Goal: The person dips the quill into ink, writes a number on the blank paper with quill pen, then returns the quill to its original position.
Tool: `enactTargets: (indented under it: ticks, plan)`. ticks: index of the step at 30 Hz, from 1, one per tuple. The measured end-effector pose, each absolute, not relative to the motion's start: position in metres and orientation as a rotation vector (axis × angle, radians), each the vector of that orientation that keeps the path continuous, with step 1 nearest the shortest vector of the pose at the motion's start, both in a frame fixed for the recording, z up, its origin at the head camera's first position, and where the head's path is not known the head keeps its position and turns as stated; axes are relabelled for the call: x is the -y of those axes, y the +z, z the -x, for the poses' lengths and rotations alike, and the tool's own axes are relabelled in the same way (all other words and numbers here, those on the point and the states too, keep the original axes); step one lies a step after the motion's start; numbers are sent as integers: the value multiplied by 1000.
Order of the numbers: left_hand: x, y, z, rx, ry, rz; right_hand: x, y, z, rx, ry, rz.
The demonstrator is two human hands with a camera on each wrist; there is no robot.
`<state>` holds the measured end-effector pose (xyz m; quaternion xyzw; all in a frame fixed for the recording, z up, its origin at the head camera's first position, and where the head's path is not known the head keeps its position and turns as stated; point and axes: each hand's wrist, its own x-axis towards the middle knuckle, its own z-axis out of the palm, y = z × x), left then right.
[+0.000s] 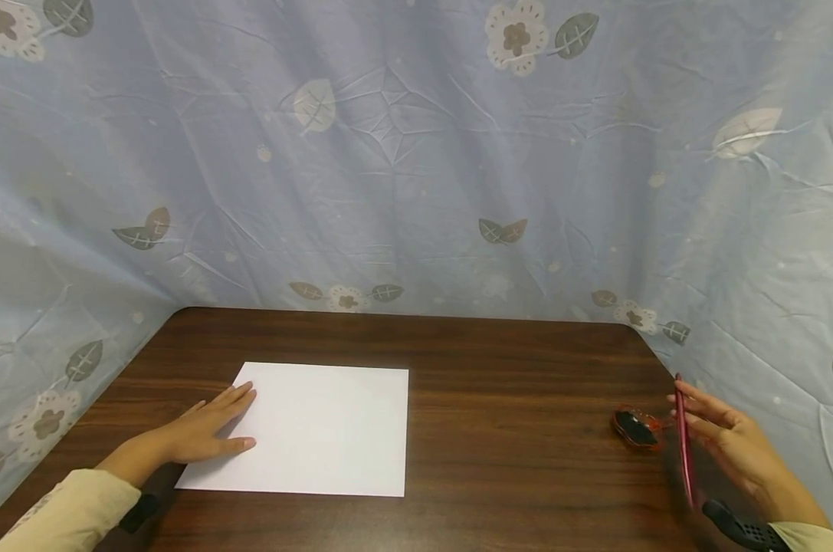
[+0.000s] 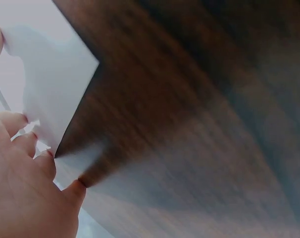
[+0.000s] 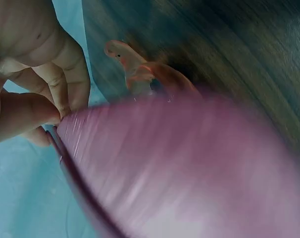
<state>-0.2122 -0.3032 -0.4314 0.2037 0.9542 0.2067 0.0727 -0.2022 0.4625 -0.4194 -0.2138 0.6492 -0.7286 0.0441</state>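
A white sheet of paper (image 1: 329, 429) lies on the brown table, left of the middle. My left hand (image 1: 205, 429) rests on its left edge with the fingers spread. In the left wrist view, the fingertips touch the paper (image 2: 51, 54) near its edge. At the table's right side, my right hand (image 1: 736, 441) pinches a thin, flat magenta object (image 1: 684, 445), held on edge. In the right wrist view, its broad pink face (image 3: 179, 168) is blurred, and I cannot tell its kind. Left of that hand lies a small translucent orange item (image 1: 637, 428) with a black oval part.
The dark wood-grain table (image 1: 513, 399) has rounded far corners. A pale blue curtain (image 1: 416, 192) with leaf and flower prints hangs behind the table and along both sides. Each wrist carries a black strap, and pale sleeves (image 1: 74, 510) cover the forearms.
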Motion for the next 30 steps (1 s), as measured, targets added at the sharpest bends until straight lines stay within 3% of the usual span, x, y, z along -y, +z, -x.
enactTargets:
  ticks: [19, 30]
  plan:
    - [304, -433, 212, -2865, 633, -595, -451, -424, 205, -1910, -2308, 659]
    - [304, -433, 212, -2889, 589, -595, -447, -425, 205, -1686, -2406, 830]
